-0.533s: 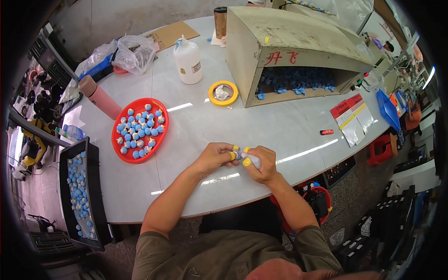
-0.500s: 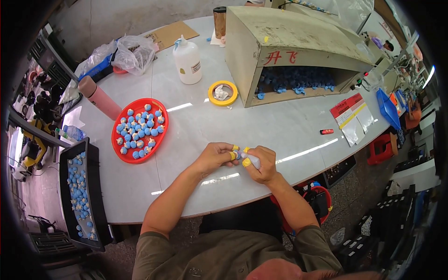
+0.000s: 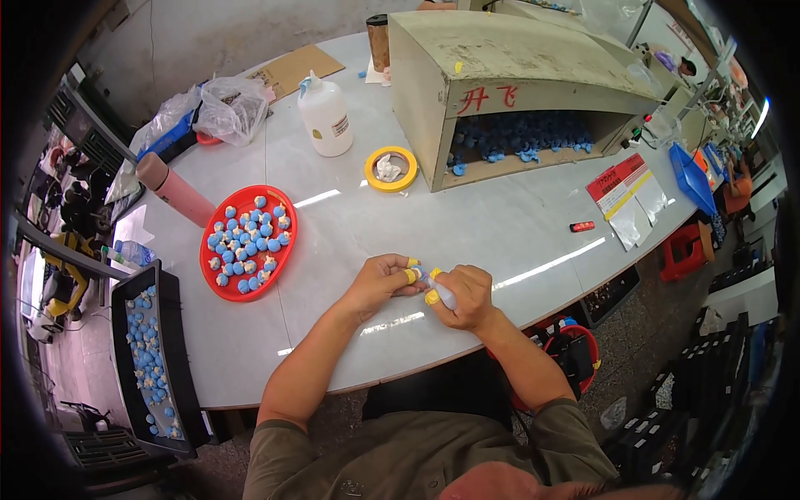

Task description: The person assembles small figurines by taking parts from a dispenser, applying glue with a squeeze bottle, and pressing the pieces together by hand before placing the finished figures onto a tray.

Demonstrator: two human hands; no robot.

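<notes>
Near the front of the table, my left hand [image 3: 385, 283] pinches a small blue piece [image 3: 421, 274], mostly hidden by the fingertips. Closed around a small, soft-looking whitish squeeze bottle [image 3: 445, 297] is my right hand [image 3: 468, 292], its tip end against or very close to the blue piece. Yellow tape wraps thumb and fingertips on both hands. To the left, a round red tray [image 3: 286, 266] holds many small blue balls with cream, star-like tops. Many more such balls lie in a long black tray [image 3: 185, 392] beyond the table's left edge.
A beige box [image 3: 417, 108] with blue pieces inside stands at the back. Before it lies a yellow tape roll [image 3: 406, 182]. Around are a white bottle [image 3: 325, 117], pink flask [image 3: 179, 192], plastic bags [image 3: 236, 112], red lighter-like object [image 3: 582, 227] and red-white card [image 3: 621, 192].
The whole view has shifted slightly. My right fingers are curled a little more tightly around the squeeze bottle. Both hands stay together at the blue piece.
</notes>
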